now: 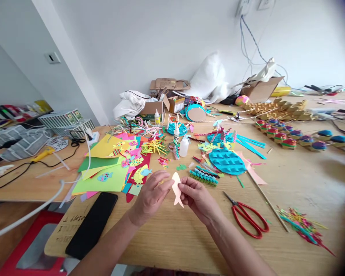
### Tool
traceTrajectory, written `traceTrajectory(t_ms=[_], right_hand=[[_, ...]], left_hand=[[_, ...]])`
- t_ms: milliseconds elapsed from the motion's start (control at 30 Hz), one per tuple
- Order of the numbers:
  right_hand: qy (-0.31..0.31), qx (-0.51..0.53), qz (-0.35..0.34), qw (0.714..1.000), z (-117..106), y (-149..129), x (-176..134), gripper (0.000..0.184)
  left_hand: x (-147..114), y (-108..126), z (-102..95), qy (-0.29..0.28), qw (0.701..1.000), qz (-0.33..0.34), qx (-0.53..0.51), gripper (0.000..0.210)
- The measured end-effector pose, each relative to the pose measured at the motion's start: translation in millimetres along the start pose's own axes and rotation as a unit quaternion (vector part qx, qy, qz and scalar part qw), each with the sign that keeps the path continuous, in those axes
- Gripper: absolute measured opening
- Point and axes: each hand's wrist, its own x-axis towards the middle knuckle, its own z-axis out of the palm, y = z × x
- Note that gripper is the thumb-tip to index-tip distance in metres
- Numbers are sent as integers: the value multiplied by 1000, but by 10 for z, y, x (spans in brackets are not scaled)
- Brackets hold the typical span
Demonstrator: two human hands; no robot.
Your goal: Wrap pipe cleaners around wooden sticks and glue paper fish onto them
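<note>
A pale pink paper fish (176,189) is held upright above the wooden table, its forked tail pointing down. My right hand (197,195) pinches its right edge between thumb and forefinger. On the other side, my left hand (151,197) has its fingers closed at the fish's left edge, fingertips against the paper. Red-handled scissors (247,216) lie with blades apart to the right of my hands. Left of them is a stack of coloured paper (103,182), with small decorated paper fish (105,176) on top.
A black phone (93,224) lies at the front left. Beyond my hands are a clear bottle (184,147), braided pipe cleaners (204,175) and a blue egg-carton disc (227,161). A thin stick (268,203) and paper scraps (300,224) lie right. A white cable (46,209) crosses the left.
</note>
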Motion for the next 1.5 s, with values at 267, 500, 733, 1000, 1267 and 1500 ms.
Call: traceTrajectory(t_ms=[267, 500, 733, 1000, 1267, 1500], right_hand=[[35, 10, -34, 999, -15, -17, -33, 27], [46, -115, -88, 988, 24, -57, -66, 25], [50, -116, -71, 989, 40, -63, 35, 25], [44, -181, -90, 978, -11, -92, 40, 20], [54, -164, -74, 982, -121, -19, -10, 20], [42, -165, -23, 985, -114, 116, -26, 24]], left_hand=[[157, -8, 47, 50, 893, -345, -286, 4], [200, 25, 138, 112, 687, -501, -515, 14], [209, 100, 129, 87, 699, -481, -523, 18], [249, 45, 56, 62, 760, -462, -453, 16], [226, -68, 73, 169, 747, -462, -448, 13], [192, -58, 166, 182, 752, -464, -432, 11]])
